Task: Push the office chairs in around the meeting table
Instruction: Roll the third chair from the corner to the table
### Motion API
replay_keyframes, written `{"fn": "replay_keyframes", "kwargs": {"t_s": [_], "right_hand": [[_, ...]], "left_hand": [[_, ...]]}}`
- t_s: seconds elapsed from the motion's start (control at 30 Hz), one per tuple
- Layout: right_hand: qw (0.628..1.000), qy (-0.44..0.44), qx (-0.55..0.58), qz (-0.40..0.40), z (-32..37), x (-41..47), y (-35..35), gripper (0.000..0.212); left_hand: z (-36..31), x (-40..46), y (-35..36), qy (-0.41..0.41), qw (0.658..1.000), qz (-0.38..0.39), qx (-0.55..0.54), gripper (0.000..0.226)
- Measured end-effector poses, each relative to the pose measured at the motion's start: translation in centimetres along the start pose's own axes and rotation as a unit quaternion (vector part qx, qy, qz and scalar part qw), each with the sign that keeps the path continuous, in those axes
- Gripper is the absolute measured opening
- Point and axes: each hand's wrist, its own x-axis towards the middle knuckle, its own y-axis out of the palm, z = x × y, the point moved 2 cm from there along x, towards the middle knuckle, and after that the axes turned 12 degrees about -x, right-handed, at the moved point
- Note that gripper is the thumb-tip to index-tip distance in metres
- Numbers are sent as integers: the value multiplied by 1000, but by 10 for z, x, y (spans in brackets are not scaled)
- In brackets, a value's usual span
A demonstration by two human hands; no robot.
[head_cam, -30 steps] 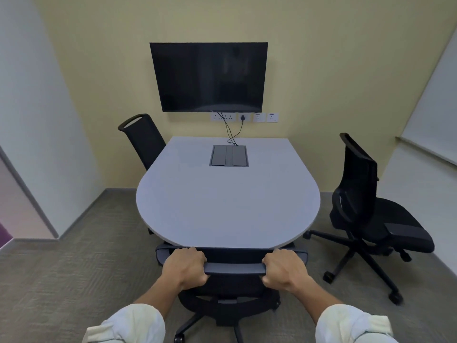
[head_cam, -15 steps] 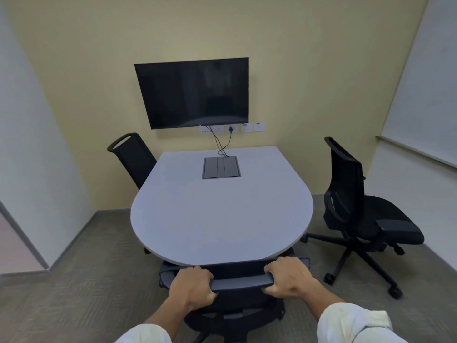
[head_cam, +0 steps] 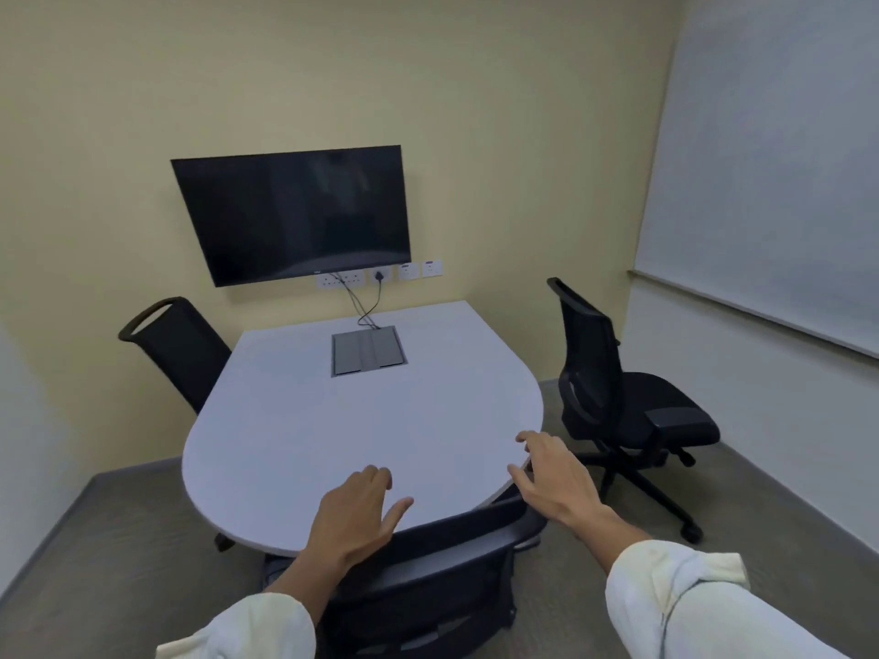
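Note:
A grey meeting table (head_cam: 295,449) with a rounded near end fills the middle. The near black office chair (head_cam: 442,577) sits tucked under that rounded edge, its backrest just below my hands. My left hand (head_cam: 354,513) hovers open above the chair's top rail, over the table edge. My right hand (head_cam: 554,478) is open too, fingers spread, at the table's right rim. A second black chair (head_cam: 623,406) stands away from the table on the right, seat turned outward. A third black chair (head_cam: 178,344) is close against the table's far left side.
A dark wall screen (head_cam: 290,214) hangs above sockets with cables running down to a grey cable box (head_cam: 368,350) in the tabletop. A white wall with a ledge (head_cam: 761,335) lies close behind the right chair. Carpet floor (head_cam: 109,563) shows to the left.
Both hands have let go of the near chair's top rail and lifted, fingers now spread. The view has tilted and turned toward the right.

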Motion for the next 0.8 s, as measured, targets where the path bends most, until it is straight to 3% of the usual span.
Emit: {"fn": "replay_keyframes", "kwargs": {"t_s": [0.27, 0.6, 0.8], "right_hand": [[987, 135, 20, -89, -58, 49, -42, 55], [992, 101, -45, -65, -191, 148, -88, 65], [993, 93, -52, -40, -255, 193, -100, 70]], "left_hand": [[-51, 115, 15, 27, 1000, -17, -2, 54], [-160, 267, 55, 29, 999, -11, 22, 86], [-222, 350, 80, 52, 998, -18, 31, 93]]}}
